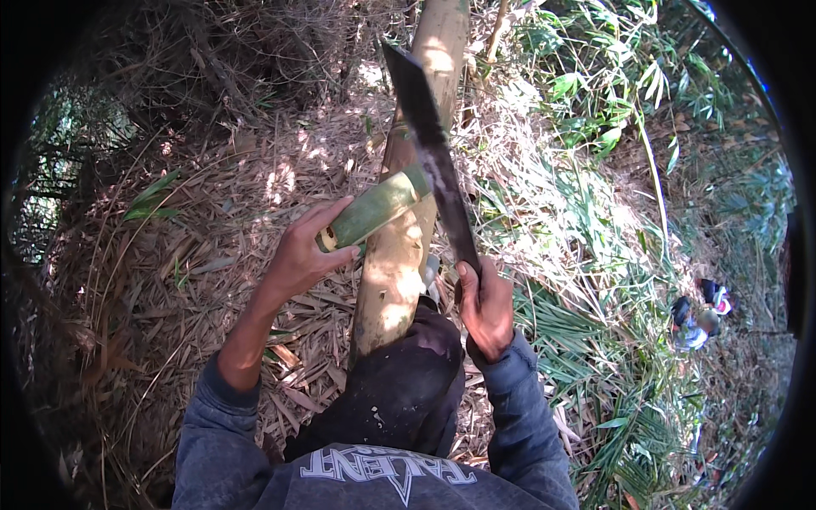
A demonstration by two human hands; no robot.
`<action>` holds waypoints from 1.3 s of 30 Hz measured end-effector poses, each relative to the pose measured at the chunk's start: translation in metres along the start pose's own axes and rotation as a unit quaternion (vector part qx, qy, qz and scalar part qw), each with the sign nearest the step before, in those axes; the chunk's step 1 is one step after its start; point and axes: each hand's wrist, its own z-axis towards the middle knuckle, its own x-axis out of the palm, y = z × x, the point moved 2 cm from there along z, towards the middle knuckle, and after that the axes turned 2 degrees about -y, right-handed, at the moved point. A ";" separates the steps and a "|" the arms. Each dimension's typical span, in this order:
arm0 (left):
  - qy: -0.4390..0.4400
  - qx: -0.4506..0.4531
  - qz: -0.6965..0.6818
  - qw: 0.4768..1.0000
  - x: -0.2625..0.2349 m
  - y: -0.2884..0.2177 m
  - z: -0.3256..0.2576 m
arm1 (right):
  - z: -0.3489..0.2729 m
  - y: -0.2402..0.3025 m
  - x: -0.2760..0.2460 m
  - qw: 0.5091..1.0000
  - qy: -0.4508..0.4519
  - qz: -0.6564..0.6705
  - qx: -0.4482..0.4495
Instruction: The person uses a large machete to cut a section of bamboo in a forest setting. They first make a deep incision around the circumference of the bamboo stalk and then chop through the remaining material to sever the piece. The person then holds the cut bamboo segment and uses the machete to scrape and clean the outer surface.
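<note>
I see left hand (310, 242) grasping green cylindrical bamboo segment (374, 211), frame centre; right hand (488, 308) clenched round long dark metal machete (439, 160), upper centre. White block lettering (369, 467) on dark-grey shirt (274, 488), bottom.

- Long-sleeved top (276, 486), dark blue-grey, looking faded
- Large pale block lettering (382, 467) curving across the chest, with a long downward spike at its middle
- Left sleeve (217, 442) mottled grey-blue, ending in a plain darker cuff (229, 388)
- Right sleeve (529, 429) of the same cloth, creased along the forearm
- Trousers (399, 374) near-black, scattered with small pale flecks (376, 416)
- Left hand (304, 248) and right hand (488, 311) bare
</note>
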 end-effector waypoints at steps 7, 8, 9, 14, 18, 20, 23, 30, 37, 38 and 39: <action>0.048 -0.041 0.007 0.998 -0.008 0.003 0.014 | 0.008 -0.024 0.016 0.999 -0.004 -0.027 -0.027; 0.052 -0.047 0.005 0.998 -0.010 0.004 0.014 | 0.010 -0.024 0.017 1.000 0.005 -0.023 -0.018; 0.048 -0.034 0.012 0.998 -0.010 0.003 0.015 | 0.012 -0.023 0.016 1.000 0.015 -0.019 -0.009; 0.031 -0.008 0.014 0.999 -0.011 0.009 0.013 | 0.013 0.012 0.005 0.992 -0.046 0.116 -0.022; 0.035 0.002 -0.004 0.999 -0.007 0.009 0.015 | 0.021 -0.037 0.026 0.998 0.032 -0.020 -0.045; 0.036 0.021 0.004 0.999 -0.005 0.010 0.012 | 0.019 -0.041 0.025 0.998 0.054 -0.017 -0.016; 0.031 -0.019 -0.003 0.999 -0.007 0.001 0.011 | 0.024 -0.031 0.018 0.990 0.108 0.077 0.054; 0.028 -0.019 0.007 0.999 -0.003 0.001 0.012 | 0.008 -0.007 -0.002 1.000 -0.001 0.024 0.003; 0.030 -0.018 0.003 0.999 0.000 0.003 0.014 | 0.017 -0.040 0.025 0.999 0.023 -0.025 -0.041; 0.029 -0.018 0.001 0.999 0.000 0.002 0.016 | 0.018 -0.044 0.027 0.999 0.022 -0.005 -0.036; 0.030 -0.022 0.007 0.999 -0.001 0.000 0.017 | 0.017 -0.047 0.029 0.999 0.021 0.016 -0.029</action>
